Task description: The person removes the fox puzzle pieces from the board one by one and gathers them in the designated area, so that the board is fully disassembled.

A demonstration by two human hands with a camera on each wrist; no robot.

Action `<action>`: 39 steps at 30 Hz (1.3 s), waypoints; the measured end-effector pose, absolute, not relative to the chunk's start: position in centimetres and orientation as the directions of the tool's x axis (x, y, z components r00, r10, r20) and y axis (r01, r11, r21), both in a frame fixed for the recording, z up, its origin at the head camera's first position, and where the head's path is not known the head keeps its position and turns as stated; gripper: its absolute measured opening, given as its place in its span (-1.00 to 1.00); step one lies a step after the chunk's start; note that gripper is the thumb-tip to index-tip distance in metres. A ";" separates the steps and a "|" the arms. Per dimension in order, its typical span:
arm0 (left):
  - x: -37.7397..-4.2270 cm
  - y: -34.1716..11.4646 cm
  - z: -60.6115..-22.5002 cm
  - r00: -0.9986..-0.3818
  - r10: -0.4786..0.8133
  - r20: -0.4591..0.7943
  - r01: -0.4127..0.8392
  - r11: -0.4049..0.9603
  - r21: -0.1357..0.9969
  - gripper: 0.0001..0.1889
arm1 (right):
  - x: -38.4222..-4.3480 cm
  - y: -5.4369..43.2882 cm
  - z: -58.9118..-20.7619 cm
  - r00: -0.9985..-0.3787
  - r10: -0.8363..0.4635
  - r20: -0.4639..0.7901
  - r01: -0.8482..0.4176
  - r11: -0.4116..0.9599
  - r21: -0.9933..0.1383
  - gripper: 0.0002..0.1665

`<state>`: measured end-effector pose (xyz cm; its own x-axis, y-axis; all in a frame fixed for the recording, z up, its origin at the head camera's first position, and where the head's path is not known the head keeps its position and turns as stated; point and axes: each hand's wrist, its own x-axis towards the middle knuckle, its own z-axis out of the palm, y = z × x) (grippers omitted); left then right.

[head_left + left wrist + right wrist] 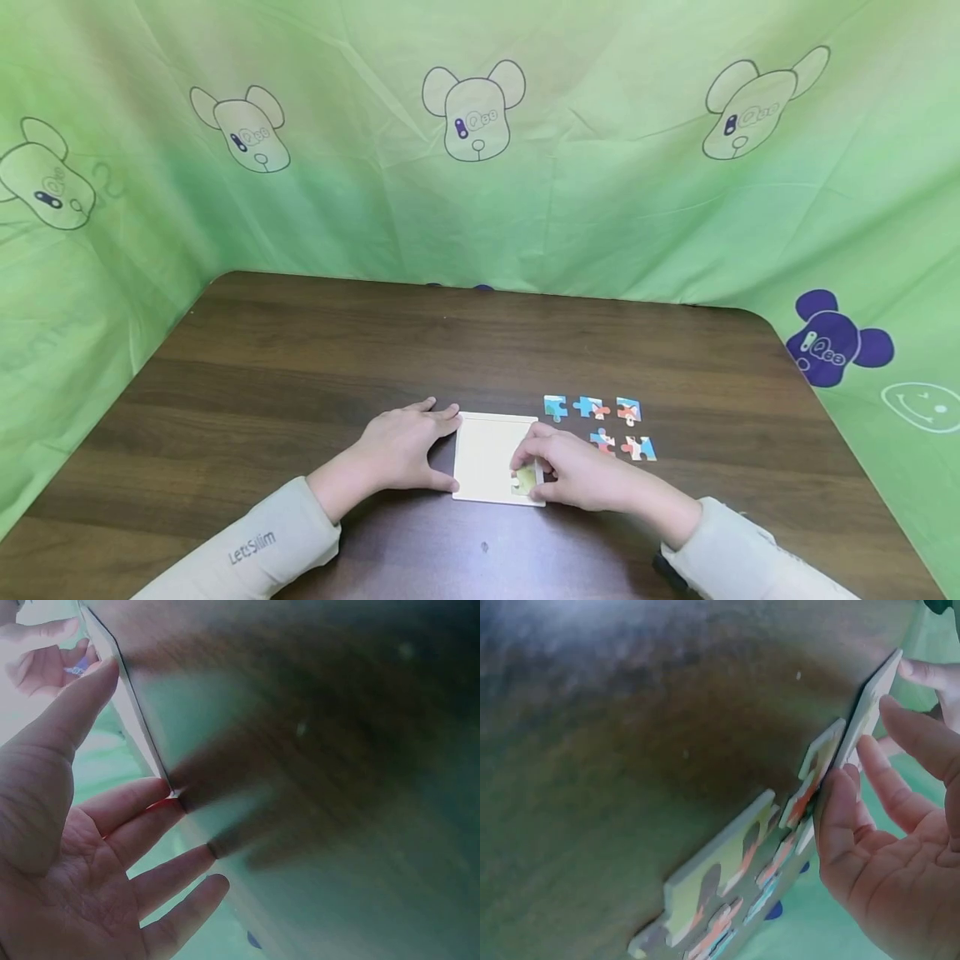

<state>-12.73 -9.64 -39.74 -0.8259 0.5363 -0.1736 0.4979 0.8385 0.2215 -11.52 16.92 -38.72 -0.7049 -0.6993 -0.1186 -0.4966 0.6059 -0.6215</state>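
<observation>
A square, pale puzzle tray [487,450] with a raised rim lies flat on the brown table. My left hand [401,446] has its thumb and fingers spread along the tray's left edge. In the left wrist view that hand [97,847] shows straight fingers, with fingertips right at the tray edge. A yellow-green jigsaw piece [523,481] sits at the tray's lower right corner. My right hand [581,475] pinches it, thumb at the corner and fingers on its upper left side. Part of the piece is hidden by the fingers.
Right of the tray lie several loose jigsaw pieces, among them a blue one [555,407] and a red-and-blue one [628,410]. More pieces [720,870], hidden under the right arm in the head view, show in the right wrist view. A green curtain [480,208] hangs behind the table.
</observation>
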 end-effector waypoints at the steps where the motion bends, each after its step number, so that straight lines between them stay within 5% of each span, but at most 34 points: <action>1: -12.8 -9.6 -39.8 -0.826 0.537 -0.174 0.498 0.838 0.220 -0.09 | -11.5 16.8 -38.8 -0.710 -0.694 -0.121 -0.494 0.613 -0.617 -0.71; 39: -12.8 -9.7 -40.0 -0.826 0.536 -0.174 0.500 0.839 0.215 -0.08 | -11.8 18.1 -38.7 -0.757 -0.644 -0.107 -0.360 0.549 -0.754 -0.76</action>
